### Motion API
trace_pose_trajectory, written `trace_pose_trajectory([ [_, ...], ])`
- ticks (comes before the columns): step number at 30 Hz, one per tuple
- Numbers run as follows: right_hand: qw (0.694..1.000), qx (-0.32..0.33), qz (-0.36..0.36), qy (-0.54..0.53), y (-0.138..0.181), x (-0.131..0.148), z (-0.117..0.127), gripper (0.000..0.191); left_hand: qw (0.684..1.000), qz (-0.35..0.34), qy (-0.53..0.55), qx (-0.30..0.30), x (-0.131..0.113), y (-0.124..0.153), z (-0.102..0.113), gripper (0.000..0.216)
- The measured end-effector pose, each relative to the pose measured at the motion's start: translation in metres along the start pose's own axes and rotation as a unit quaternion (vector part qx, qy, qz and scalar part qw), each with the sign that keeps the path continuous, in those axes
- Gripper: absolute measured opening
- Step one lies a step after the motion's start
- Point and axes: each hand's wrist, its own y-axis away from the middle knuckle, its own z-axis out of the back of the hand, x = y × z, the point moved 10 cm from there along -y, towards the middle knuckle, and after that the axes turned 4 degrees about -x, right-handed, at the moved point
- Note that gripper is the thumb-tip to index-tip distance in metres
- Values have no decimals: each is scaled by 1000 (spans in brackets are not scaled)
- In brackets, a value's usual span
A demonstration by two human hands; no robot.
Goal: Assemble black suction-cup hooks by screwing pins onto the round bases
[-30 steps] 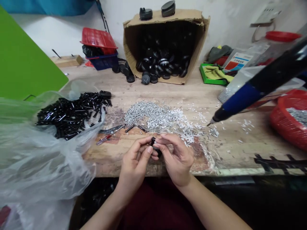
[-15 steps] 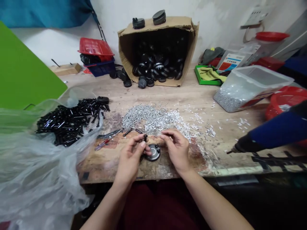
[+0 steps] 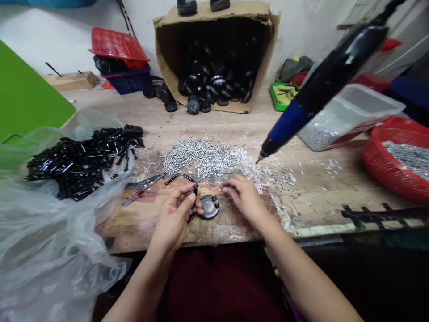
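Observation:
My left hand (image 3: 176, 213) pinches a small black stick-shaped part (image 3: 195, 191) upright between thumb and fingers, just left of a round black cap with a silvery centre (image 3: 209, 207) lying on the bench. My right hand (image 3: 244, 197) rests beside the cap at the near edge of a pile of small silver screws (image 3: 204, 157), fingers curled and pinched together; what they hold is too small to make out. A black-and-blue electric screwdriver (image 3: 315, 85) hangs in the air above the bench at the right, tip pointing down-left.
A heap of black stick parts (image 3: 80, 158) lies on a clear plastic bag (image 3: 50, 241) at left. A tipped cardboard box (image 3: 214, 58) of black round caps stands at the back. A clear tub (image 3: 348, 116) and red basket (image 3: 398, 161) of screws stand right. A red-handled tool (image 3: 139, 193) lies near.
The round cap has gone from between both hands down onto the bench. My right hand reached to the screw pile. The hanging screwdriver swung from right back up over the bench.

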Motion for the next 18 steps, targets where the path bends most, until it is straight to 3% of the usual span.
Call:
trace_pose_trajectory([
  [3, 999, 21, 5, 32, -7, 0, -22, 14, 1000, 14, 0, 21, 6, 1, -9, 32],
  [6, 999, 9, 6, 40, -9, -1, -29, 19, 999, 23, 2, 34, 10, 2, -11, 30],
  [10, 1000, -14, 22, 2, -2, 17, -15, 14, 999, 31, 12, 40, 13, 3, -13, 28],
  [13, 991, -58, 25, -114, 5, 37, 8, 6, 998, 36, 7, 57, 13, 6, -20, 29],
  [16, 972, -88, 21, -217, 9, 47, 20, 5, 998, 9, -25, 55, 6, 10, -25, 28],
  [18, 971, -91, 24, -220, 10, 50, 21, 6, 996, -26, -68, 51, -1, 14, -27, 28],
])
